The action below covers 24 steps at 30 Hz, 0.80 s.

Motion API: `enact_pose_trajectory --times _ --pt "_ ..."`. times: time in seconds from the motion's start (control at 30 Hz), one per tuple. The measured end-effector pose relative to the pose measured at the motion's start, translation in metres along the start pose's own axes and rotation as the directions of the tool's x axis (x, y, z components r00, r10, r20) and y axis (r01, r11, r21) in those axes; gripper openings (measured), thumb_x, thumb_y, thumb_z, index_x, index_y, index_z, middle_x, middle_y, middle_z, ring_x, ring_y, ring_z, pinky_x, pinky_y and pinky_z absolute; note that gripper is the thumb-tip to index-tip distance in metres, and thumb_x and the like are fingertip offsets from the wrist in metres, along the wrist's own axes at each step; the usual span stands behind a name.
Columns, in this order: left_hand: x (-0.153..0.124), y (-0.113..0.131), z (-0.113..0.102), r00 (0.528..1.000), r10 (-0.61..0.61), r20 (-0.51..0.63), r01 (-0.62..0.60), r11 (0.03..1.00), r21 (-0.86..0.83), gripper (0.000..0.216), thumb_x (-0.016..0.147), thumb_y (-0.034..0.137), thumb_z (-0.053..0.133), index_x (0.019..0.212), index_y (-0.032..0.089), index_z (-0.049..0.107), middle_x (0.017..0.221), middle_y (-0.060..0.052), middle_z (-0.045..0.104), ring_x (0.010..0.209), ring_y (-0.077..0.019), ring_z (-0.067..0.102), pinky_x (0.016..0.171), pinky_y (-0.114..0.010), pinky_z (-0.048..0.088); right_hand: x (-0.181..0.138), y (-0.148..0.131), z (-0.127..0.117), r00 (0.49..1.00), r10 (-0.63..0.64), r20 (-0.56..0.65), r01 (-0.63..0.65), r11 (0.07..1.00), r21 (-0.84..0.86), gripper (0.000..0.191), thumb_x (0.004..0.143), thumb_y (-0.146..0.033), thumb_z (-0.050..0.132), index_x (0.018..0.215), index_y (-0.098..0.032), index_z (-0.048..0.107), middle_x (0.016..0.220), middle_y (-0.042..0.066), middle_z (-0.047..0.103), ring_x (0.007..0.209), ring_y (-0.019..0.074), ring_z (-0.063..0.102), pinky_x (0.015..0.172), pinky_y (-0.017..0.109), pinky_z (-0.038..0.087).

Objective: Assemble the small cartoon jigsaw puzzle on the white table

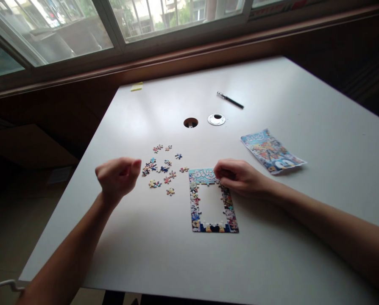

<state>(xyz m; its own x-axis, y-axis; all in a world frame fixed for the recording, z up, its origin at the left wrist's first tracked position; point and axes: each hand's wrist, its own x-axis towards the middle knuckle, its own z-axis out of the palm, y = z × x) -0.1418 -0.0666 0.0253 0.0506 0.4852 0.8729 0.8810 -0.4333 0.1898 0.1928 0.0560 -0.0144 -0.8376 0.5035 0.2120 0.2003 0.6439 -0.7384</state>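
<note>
My left hand point(117, 176) is a closed fist above the table, just left of a loose scatter of small jigsaw pieces point(163, 169); nothing shows in it. Fingers curled together, my right hand point(237, 176) covers the upper right corner of a colourful jigsaw puzzle frame point(195, 212). Whatever its fingertips may hold is hidden. The frame lies flat, with a light blue title band along the top and notched inner edges. White surface shows through its middle. One jigsaw piece point(184, 169) lies close to the frame's upper left corner.
A printed puzzle packet point(270, 150) lies beyond my right forearm. Farther back on the white table point(138, 254) are a black pen point(230, 100), a round cable hole point(190, 123) and its silver cover point(216, 120). A yellow sticky note point(137, 87) marks the far left corner, below the window.
</note>
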Motion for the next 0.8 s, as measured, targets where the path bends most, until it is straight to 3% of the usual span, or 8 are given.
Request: enact_pose_trajectory --times 0.07,0.13,0.37,0.43,0.67,0.8 --pt "-0.016 -0.008 -0.004 0.963 0.14 0.23 -0.146 0.989 0.008 0.012 0.079 0.014 0.07 0.071 0.018 0.063 0.055 0.005 0.059 0.046 -0.0062 0.051 0.049 -0.02 0.04 0.001 0.0 0.0 1.0 -0.01 0.0 0.01 1.0 0.004 0.009 0.079 -0.01 0.054 0.081 -0.018 0.058 0.071 -0.001 0.054 0.062 0.0113 0.045 0.06 0.024 0.037" --pt "-0.023 -0.012 -0.007 0.854 0.079 0.514 -0.079 0.997 -0.022 0.005 0.081 0.013 0.066 0.083 0.018 0.067 0.069 0.001 0.066 0.052 -0.0075 0.054 0.055 -0.021 0.045 0.001 0.0 0.001 1.0 -0.02 -0.003 0.02 1.0 0.009 0.01 0.078 -0.009 0.054 0.081 -0.018 0.058 0.071 -0.001 0.054 0.061 0.0112 0.044 0.059 0.024 0.036" --pt "-0.013 -0.01 -0.019 0.558 -0.054 0.828 0.191 0.979 -0.065 0.026 0.084 0.02 0.062 0.109 0.021 0.067 0.077 -0.001 0.062 0.062 -0.0101 0.055 0.062 -0.021 0.047 0.001 -0.001 0.0 1.0 -0.027 -0.013 0.027 1.0 0.007 0.012 0.075 -0.007 0.053 0.08 -0.017 0.058 0.071 -0.001 0.054 0.061 0.011 0.043 0.06 0.024 0.036" --pt "-0.013 -0.009 -0.019 0.504 -0.068 0.861 0.226 0.973 -0.055 0.025 0.084 0.018 0.061 0.108 0.022 0.067 0.076 0.0 0.062 0.062 -0.0097 0.054 0.059 -0.02 0.046 0.001 0.0 0.0 1.0 -0.029 -0.012 0.029 1.0 0.006 0.013 0.075 -0.007 0.053 0.081 -0.017 0.058 0.07 -0.001 0.054 0.061 0.0109 0.043 0.06 0.024 0.035" --pt "-0.02 -0.012 -0.013 0.483 -0.145 0.864 0.258 0.966 0.017 0.009 0.079 0.018 0.062 0.088 0.019 0.061 0.071 0.002 0.057 0.06 -0.0088 0.049 0.058 -0.019 0.042 0.0 0.002 0.001 0.999 -0.039 -0.013 0.039 0.999 -0.009 0.013 0.075 -0.007 0.053 0.081 -0.017 0.058 0.071 -0.001 0.053 0.061 0.0104 0.042 0.06 0.024 0.034" --pt "-0.025 -0.01 -0.012 0.525 -0.168 0.835 0.245 0.969 0.041 0.009 0.079 0.017 0.061 0.075 0.019 0.053 0.065 0.004 0.05 0.057 -0.0078 0.044 0.056 -0.02 0.038 0.001 0.002 0.001 0.999 -0.046 -0.015 0.046 0.999 -0.013 0.013 0.075 -0.007 0.053 0.081 -0.017 0.058 0.071 -0.001 0.054 0.061 0.0105 0.042 0.06 0.023 0.034"
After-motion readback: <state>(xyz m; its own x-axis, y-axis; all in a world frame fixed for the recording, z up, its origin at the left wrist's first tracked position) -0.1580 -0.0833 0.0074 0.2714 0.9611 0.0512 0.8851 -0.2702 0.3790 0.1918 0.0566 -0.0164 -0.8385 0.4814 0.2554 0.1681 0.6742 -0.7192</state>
